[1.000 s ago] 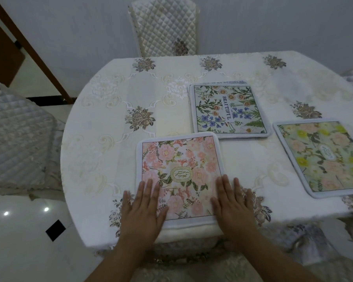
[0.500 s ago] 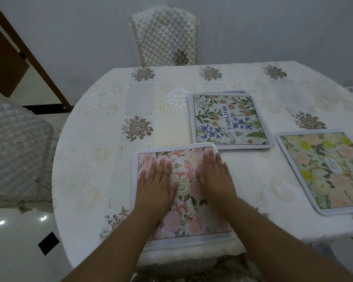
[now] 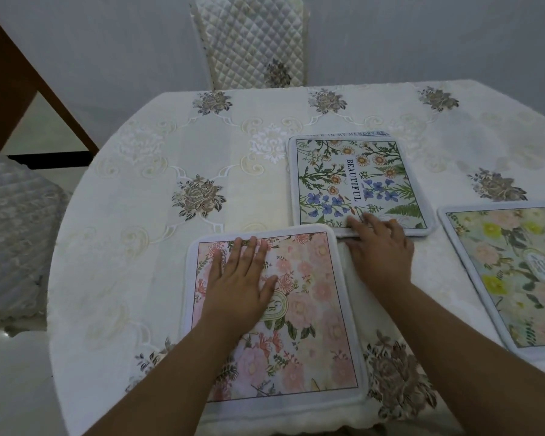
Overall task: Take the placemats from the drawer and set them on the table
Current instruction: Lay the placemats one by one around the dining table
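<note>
A round table (image 3: 132,253) under a cream embroidered tablecloth (image 3: 199,196) filled the view, with a quilted chair (image 3: 252,42) at its far side against a plain pale wall (image 3: 422,36). A second quilted chair (image 3: 13,231) stood at the left, beside a dark wooden frame (image 3: 16,77) and a glossy white floor (image 3: 10,372).

Three placemats lay flat on the cloth: a pink floral placemat (image 3: 315,316) at the near edge, a "BEAUTIFUL" placemat (image 3: 337,171) beyond it, and a yellow-flowered placemat (image 3: 516,272) to the right, well apart from the pink one. A printed strip (image 3: 353,133) showed past the far edge of the "BEAUTIFUL" placemat.

Half a second before, both hands had rested side by side on the pink floral placemat. Since then the right hand (image 3: 381,250) had left it and reached to the "BEAUTIFUL" placemat, while the left hand (image 3: 239,278) had stayed on the pink one.

The left hand's fingers (image 3: 252,250) lay straight and spread, palm down on the far left part of the pink floral placemat, their tips near its far border, grasping nothing. The right hand's fingers (image 3: 372,221) lay extended over the near edge of the "BEAUTIFUL" placemat, touching its border without curling round it; the thumb rested on the cloth between the two placemats.
</note>
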`<state>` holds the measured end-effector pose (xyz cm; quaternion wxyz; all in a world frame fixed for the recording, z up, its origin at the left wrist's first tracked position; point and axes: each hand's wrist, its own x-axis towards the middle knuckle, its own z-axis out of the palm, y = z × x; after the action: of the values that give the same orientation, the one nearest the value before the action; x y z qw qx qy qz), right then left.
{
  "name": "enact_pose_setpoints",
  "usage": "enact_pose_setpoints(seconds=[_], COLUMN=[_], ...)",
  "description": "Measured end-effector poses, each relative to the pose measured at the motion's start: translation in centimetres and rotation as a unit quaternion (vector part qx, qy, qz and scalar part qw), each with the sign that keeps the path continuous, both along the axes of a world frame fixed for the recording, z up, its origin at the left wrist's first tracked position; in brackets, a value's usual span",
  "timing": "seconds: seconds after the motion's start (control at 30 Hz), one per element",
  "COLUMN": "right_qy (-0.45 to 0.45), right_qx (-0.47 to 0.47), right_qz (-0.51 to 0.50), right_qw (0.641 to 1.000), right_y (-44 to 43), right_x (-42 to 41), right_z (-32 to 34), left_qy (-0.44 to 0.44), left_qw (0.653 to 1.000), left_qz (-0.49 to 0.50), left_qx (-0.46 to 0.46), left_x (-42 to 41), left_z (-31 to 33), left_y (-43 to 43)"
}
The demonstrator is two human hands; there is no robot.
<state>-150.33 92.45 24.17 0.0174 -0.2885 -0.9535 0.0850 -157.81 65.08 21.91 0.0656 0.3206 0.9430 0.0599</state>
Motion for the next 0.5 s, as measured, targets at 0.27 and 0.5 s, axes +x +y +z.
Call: enact_pose_setpoints(seconds=[0.27,0.5], right_qy=[0.020,0.031], right_qx=[0.035,-0.030], right_qz=[-0.025,0.090], right_qw=[0.999,0.995], right_y=[2.7,-6.3], right_x=[-4.0,-1.5], right_z=[-0.8,1.5], left_qy=[0.007,0.030], left_qw=[1.000,0.998], left_qz=[0.003,0.031], left_qx=[0.003,0.043], left_x=[0.1,3.1], left_z=[-0.1,1.3], left_y=[0.0,0.1])
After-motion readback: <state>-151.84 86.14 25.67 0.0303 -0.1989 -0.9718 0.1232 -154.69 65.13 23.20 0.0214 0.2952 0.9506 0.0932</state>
